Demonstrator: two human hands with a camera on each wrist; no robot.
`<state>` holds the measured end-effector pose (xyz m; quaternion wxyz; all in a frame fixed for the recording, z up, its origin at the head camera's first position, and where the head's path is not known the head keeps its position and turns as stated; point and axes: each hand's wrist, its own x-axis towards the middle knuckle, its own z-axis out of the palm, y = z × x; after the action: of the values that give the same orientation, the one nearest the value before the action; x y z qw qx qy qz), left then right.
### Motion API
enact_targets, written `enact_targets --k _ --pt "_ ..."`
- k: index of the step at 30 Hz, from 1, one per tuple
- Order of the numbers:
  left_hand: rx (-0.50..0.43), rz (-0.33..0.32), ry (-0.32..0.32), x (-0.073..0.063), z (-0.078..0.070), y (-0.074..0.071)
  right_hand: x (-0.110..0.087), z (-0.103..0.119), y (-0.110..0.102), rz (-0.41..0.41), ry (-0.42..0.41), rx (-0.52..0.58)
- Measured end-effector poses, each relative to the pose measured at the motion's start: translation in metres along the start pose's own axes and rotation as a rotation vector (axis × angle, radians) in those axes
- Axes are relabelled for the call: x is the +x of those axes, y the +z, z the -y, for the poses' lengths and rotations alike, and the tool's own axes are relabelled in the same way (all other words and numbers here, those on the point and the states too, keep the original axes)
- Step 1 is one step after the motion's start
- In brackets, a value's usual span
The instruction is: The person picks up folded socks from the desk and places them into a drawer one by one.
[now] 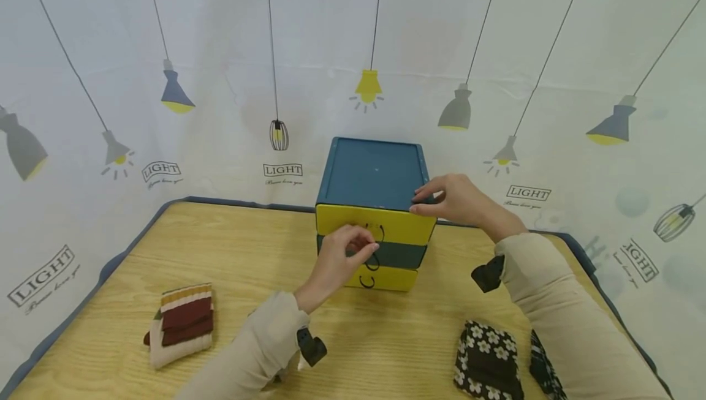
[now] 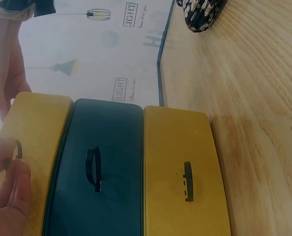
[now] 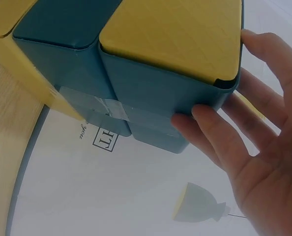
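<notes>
A small stacked drawer unit (image 1: 375, 173) stands at the back of the table, with a blue top and yellow and dark teal fronts. My left hand (image 1: 339, 259) is at the top yellow drawer (image 1: 336, 217), thumb and fingertips pinching its thin dark handle (image 2: 19, 148). Beneath, the teal drawer's handle (image 2: 93, 168) and the lowest yellow drawer's handle (image 2: 188, 182) are untouched. At the unit's upper right front corner my right hand (image 1: 458, 201) rests its spread fingers (image 3: 219, 137) on the casing. All drawer fronts appear closed.
Folded striped socks (image 1: 184, 320) in burgundy, cream and mustard lie at the left. Black socks with white flowers (image 1: 488, 360) lie at the right, beside another dark patterned pair (image 1: 543, 366). Behind the unit hangs a white lamp-printed curtain (image 1: 325, 32). Something pale is mostly hidden by the left sleeve.
</notes>
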<state>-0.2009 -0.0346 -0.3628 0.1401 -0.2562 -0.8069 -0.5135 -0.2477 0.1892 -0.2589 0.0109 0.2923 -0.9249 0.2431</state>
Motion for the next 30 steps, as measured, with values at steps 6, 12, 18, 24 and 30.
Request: enact_targets --k 6,12,18,24,30 --pt "0.003 0.018 0.022 -0.01 -0.003 -0.003 0.0 0.002 -0.001 0.013 0.01 -0.002" --pt "-0.024 0.029 0.036 -0.027 -0.01 -0.006 0.0 0.003 0.0 0.016 0.021 0.006" --pt "-0.097 0.052 0.068 -0.045 -0.016 -0.008 -0.002 0.003 0.0 0.02 0.034 0.011" --pt "-0.132 0.078 0.059 -0.062 -0.028 -0.012 -0.001 0.002 -0.001 0.015 0.027 -0.009" --pt "-0.148 0.086 0.079 -0.076 -0.036 -0.016 -0.001 0.002 -0.001 0.014 0.023 -0.012"
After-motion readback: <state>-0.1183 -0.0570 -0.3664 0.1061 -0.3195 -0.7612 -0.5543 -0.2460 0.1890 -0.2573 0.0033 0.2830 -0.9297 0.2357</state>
